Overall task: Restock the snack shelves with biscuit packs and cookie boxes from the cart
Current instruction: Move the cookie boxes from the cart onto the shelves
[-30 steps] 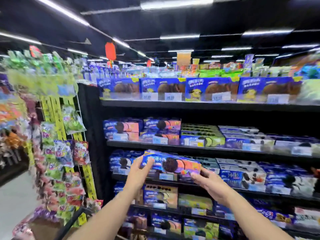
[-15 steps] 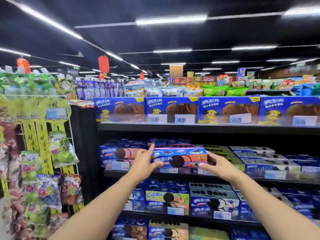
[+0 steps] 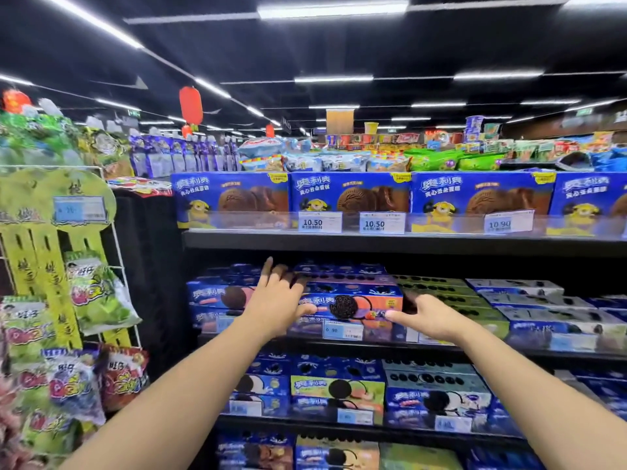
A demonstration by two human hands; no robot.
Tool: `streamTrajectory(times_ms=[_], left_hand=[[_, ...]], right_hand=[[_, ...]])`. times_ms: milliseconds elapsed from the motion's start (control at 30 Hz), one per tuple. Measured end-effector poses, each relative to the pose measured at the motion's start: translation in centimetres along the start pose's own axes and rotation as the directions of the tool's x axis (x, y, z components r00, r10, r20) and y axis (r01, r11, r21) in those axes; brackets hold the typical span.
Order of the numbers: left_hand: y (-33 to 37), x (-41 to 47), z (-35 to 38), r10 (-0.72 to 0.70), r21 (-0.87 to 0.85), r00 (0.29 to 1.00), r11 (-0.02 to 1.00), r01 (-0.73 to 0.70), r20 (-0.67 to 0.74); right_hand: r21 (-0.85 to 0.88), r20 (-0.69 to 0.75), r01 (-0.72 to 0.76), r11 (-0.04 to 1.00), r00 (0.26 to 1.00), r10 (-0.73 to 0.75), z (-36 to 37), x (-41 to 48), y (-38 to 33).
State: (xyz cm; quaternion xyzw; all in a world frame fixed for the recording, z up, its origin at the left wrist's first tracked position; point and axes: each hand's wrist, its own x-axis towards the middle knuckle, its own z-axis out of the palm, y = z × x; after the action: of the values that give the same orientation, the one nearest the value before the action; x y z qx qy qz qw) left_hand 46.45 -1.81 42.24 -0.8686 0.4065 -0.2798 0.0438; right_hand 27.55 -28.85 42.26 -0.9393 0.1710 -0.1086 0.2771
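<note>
A blue and orange cookie box (image 3: 349, 305) with a dark sandwich cookie printed on it lies on top of a stack on the second shelf (image 3: 475, 351). My left hand (image 3: 278, 300) holds its left end, with fingers spread over the top and the thumb on the front face. At the right end, my right hand (image 3: 427, 317) grips with the thumb on the front and the fingers tucked into the shadow beside the box. The same kind of box sits directly beneath it. The cart is out of view.
Large blue cookie boxes (image 3: 349, 198) fill the top shelf (image 3: 339, 240) close above my hands. Green and white boxes (image 3: 441, 293) sit right of the held box, with more rows on lower shelves. A wire rack of hanging snack bags (image 3: 95, 293) stands at the left.
Both hands have carried the cookie box up from the lower shelf level and pushed it back onto the stack on the second shelf. The view has tilted upward.
</note>
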Motion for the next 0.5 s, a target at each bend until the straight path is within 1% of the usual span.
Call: streamTrajectory(times_ms=[167, 267, 367, 433, 500], left_hand=[[0.4, 0.5, -0.3, -0.035, 0.026, 0.999, 0.999, 0.035, 0.020], [0.9, 0.1, -0.2, -0.080, 0.012, 0.997, 0.997, 0.080, 0.011], [1.7, -0.9, -0.1, -0.098, -0.022, 0.994, 0.995, 0.097, -0.038], [2.4, -2.1, -0.2, -0.080, -0.050, 0.993, 0.996, 0.076, -0.088], [3.1, -3.4, -0.2, -0.042, -0.083, 0.984, 0.996, 0.028, -0.174]], right_hand=[[-0.065, -0.130, 0.003, 0.998, 0.991, -0.011, 1.2, 0.8, 0.1], [-0.146, -0.221, -0.064, 0.987, 0.975, 0.031, 2.6, 1.1, -0.2], [-0.256, -0.301, -0.150, 0.955, 0.951, 0.069, 3.6, 1.0, -0.6], [-0.335, -0.388, -0.164, 0.928, 0.921, 0.023, 3.9, 0.2, -0.8], [-0.383, -0.474, -0.137, 0.913, 0.878, -0.067, 4.3, -0.9, -0.7]])
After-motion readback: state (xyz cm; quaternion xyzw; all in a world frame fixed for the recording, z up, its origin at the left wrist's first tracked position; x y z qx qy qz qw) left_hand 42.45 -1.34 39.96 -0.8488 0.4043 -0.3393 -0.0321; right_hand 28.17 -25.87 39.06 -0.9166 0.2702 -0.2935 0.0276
